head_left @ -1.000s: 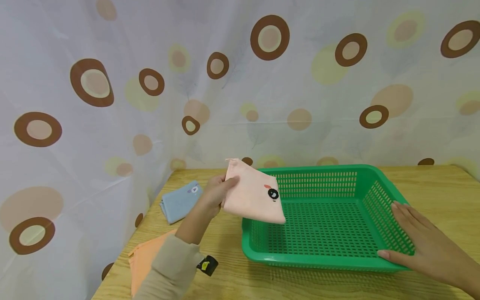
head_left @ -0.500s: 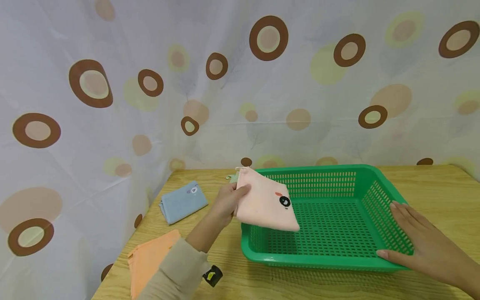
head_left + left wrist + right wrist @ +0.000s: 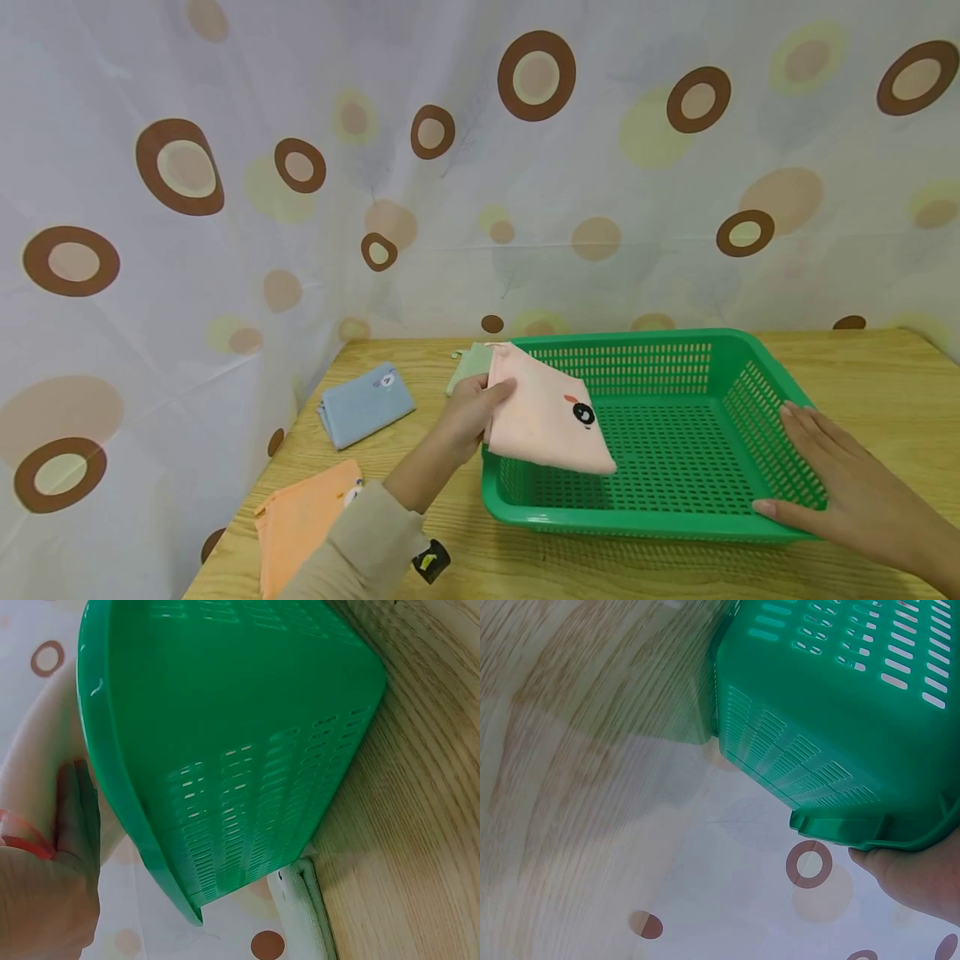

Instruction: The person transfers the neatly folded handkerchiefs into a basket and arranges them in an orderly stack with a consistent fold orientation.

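My left hand [image 3: 467, 415] pinches the edge of a folded pink towel [image 3: 542, 417] with an embroidered eye on it. The towel hangs tilted over the left side of a green plastic basket [image 3: 645, 523]. In the left wrist view, the hand [image 3: 49, 900] is beside the basket's rim [image 3: 96, 697]. My right hand [image 3: 851, 487] rests on the basket's right rim, fingers straight and thumb spread toward the front rim. The right wrist view shows part of that hand [image 3: 922, 877] against the rim. The basket's visible floor holds nothing.
A folded blue towel [image 3: 366, 406] lies at the back left of the wooden table [image 3: 480, 567]. An orange towel [image 3: 303, 521] is nearer, partly behind the left sleeve. Behind the basket's left side shows a pale green towel [image 3: 469, 364]. A patterned curtain [image 3: 450, 200] hangs behind.
My left hand has carried the pink towel right and slightly down, farther over the basket. The pale green towel and more of the orange one have come into sight. My right hand stays put.
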Motion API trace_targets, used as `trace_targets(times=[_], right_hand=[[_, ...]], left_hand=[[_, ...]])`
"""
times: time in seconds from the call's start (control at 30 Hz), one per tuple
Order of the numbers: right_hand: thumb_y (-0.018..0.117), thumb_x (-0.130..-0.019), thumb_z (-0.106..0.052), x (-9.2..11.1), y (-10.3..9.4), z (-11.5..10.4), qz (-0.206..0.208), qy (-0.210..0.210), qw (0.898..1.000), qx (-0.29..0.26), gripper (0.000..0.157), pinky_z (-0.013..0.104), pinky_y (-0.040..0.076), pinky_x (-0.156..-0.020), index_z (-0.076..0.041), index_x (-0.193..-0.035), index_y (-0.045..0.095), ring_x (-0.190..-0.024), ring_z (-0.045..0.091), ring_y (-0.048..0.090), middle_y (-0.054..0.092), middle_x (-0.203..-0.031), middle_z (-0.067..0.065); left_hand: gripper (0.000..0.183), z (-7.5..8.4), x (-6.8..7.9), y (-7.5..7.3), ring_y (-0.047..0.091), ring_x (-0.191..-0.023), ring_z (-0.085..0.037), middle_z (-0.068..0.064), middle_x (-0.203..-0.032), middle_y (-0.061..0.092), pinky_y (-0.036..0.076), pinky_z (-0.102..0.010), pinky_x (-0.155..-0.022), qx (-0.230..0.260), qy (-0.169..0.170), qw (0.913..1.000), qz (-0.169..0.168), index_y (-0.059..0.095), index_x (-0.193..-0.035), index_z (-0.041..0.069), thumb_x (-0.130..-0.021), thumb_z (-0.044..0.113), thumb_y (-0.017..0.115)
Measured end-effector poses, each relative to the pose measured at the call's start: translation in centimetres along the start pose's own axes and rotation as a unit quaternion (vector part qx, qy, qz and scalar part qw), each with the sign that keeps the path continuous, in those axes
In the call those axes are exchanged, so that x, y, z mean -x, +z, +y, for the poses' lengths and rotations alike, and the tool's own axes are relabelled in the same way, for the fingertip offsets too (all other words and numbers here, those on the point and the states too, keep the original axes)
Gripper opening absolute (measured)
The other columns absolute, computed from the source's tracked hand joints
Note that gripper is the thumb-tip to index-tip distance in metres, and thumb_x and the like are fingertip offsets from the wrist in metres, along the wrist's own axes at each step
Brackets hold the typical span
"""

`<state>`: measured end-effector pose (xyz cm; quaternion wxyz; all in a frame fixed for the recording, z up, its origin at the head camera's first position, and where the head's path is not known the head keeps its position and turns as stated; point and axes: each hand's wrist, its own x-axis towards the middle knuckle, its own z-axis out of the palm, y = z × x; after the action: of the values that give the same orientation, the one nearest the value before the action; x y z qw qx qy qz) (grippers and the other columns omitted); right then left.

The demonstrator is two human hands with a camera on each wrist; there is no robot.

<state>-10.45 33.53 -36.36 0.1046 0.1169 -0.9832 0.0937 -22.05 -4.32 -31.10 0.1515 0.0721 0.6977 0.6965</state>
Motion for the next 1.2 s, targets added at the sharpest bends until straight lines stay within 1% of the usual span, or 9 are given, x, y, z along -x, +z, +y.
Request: trace_targets(times=[0.13,0.33,0.6,0.8,1.03,1.1,1.2], right_hand=[[0.067,-0.081,-0.042,0.0,0.0,-0.1,-0.001,0.001,1.0,-0.002,0.105,0.045,-0.024,-0.109,0.006,-0.146,0.0,-0.14,0.03,-0.022,-0.003,-0.153,0.028],[0.067,-0.081,-0.042,0.0,-0.1,-0.1,-0.006,0.004,1.0,-0.009,0.105,0.049,-0.022,-0.109,0.006,-0.146,0.0,-0.14,0.032,-0.022,-0.004,-0.153,0.027],[0.067,-0.081,-0.042,0.0,-0.1,-0.1,-0.009,0.01,1.0,-0.013,0.105,0.053,-0.02,-0.109,0.007,-0.146,0.001,-0.14,0.036,-0.02,-0.004,-0.152,0.028],[0.067,-0.081,-0.042,0.0,-0.1,-0.1,-0.008,0.011,1.0,-0.01,0.105,0.051,-0.021,-0.109,0.006,-0.146,0.001,-0.14,0.035,-0.02,-0.003,-0.152,0.028],[0.067,-0.081,-0.042,0.0,-0.1,-0.1,-0.006,0.01,1.0,-0.01,0.104,0.051,-0.021,-0.109,0.006,-0.146,0.001,-0.14,0.033,-0.021,-0.002,-0.152,0.029],[0.067,-0.081,-0.042,0.0,-0.2,-0.1,-0.005,0.009,1.0,-0.01,0.104,0.05,-0.021,-0.11,0.007,-0.146,0.002,-0.14,0.033,-0.021,-0.001,-0.152,0.029],[0.067,-0.081,-0.042,0.0,-0.2,-0.2,-0.007,0.011,1.0,-0.013,0.104,0.05,-0.021,-0.11,0.007,-0.146,0.002,-0.14,0.034,-0.02,-0.001,-0.152,0.029]], left_hand=[[0.03,-0.1,0.2,0.5,0.057,-0.061,-0.004,0.003,-0.073,0.057,0.049,-0.019,-0.057,-0.007,0.002,1.0,0.002,0.053,-0.114,-0.007,-0.097,0.017,0.047],[0.028,-0.4,0.1,1.5,0.055,-0.06,-0.005,0.002,-0.071,0.056,0.047,-0.018,-0.057,-0.016,-0.009,0.9996,0.02,0.055,-0.111,-0.009,-0.096,0.014,0.048],[0.027,-0.8,0.0,2.6,0.054,-0.062,-0.008,0.0,-0.073,0.056,0.047,-0.02,-0.059,-0.056,-0.015,0.9979,0.028,0.058,-0.11,-0.007,-0.095,0.015,0.05],[0.027,-1.1,0.1,3.3,0.055,-0.063,-0.01,-0.004,-0.076,0.057,0.048,-0.023,-0.059,-0.077,-0.025,0.9965,0.021,0.057,-0.111,-0.007,-0.095,0.014,0.051],[0.028,-1.3,0.4,4.3,0.059,-0.072,-0.016,-0.015,-0.09,0.063,0.052,-0.03,-0.063,-0.103,-0.025,0.9942,0.018,0.055,-0.114,-0.007,-0.094,0.012,0.051],[0.027,-1.4,0.5,4.5,0.06,-0.074,-0.017,-0.016,-0.09,0.063,0.052,-0.032,-0.064,-0.105,-0.029,0.9939,0.015,0.054,-0.113,-0.007,-0.095,0.012,0.05],[0.026,-1.5,0.5,4.8,0.059,-0.073,-0.017,-0.014,-0.088,0.063,0.052,-0.03,-0.062,-0.112,-0.034,0.993,0.012,0.054,-0.112,-0.007,-0.095,0.012,0.049]])
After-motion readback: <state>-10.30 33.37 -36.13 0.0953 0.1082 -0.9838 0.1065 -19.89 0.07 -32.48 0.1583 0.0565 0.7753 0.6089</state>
